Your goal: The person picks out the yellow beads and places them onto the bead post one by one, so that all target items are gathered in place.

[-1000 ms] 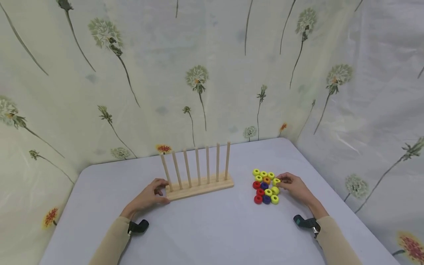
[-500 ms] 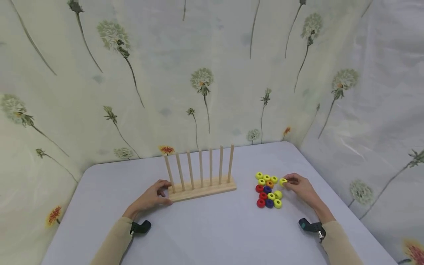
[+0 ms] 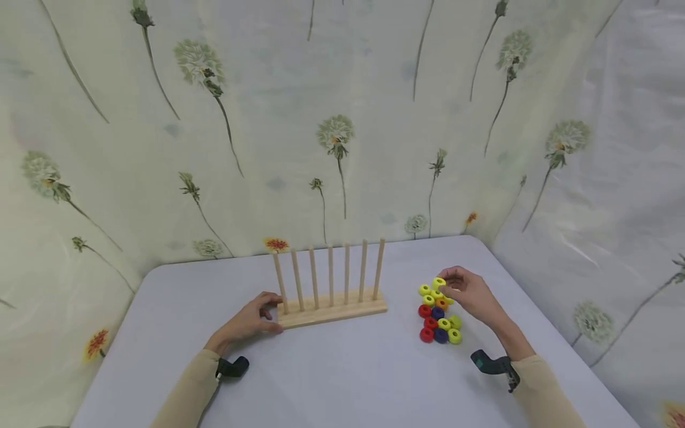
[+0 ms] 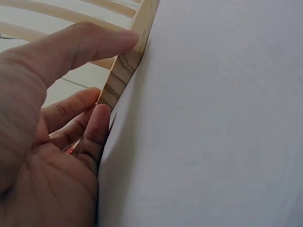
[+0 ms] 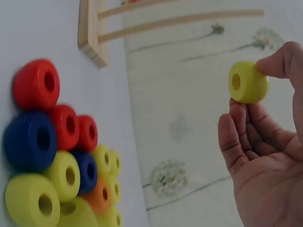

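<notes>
The right hand (image 3: pixel 471 294) pinches a yellow bead (image 5: pixel 251 84) between thumb (image 5: pixel 272 65) and fingertips (image 5: pixel 235 104) (hole facing me); left hand (image 3: pixel 247 319) grips the rack (image 3: pixel 334 314).

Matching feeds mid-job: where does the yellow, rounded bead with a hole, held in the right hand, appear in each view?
Head: yellow, rounded bead right of centre, below mid-height, pinched by the right hand.
Left wrist: not in it.
Right wrist: right of centre, above mid-height.
Shared landmark: pale wooden stand with upright rods, near centre in head, upper left in left wrist, along the top in right wrist.
</notes>
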`<act>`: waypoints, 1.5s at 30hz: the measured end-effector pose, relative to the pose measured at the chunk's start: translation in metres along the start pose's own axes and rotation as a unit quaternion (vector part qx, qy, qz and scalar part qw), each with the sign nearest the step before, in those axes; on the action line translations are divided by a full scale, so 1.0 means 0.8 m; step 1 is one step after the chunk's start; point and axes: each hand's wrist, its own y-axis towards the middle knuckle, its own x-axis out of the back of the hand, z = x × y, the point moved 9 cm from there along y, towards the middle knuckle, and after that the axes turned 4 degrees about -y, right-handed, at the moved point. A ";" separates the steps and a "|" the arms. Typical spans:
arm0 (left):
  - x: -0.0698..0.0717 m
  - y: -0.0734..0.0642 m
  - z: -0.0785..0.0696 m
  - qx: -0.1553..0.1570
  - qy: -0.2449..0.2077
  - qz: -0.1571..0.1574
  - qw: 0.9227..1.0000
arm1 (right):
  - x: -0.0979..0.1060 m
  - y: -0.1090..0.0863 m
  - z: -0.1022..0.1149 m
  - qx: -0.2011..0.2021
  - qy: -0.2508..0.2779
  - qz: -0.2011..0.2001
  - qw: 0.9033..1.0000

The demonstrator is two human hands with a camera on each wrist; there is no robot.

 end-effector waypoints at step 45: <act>0.002 0.005 0.008 -0.001 -0.014 0.006 1.000 | -0.025 0.047 0.201 0.111 0.105 -0.063 0.986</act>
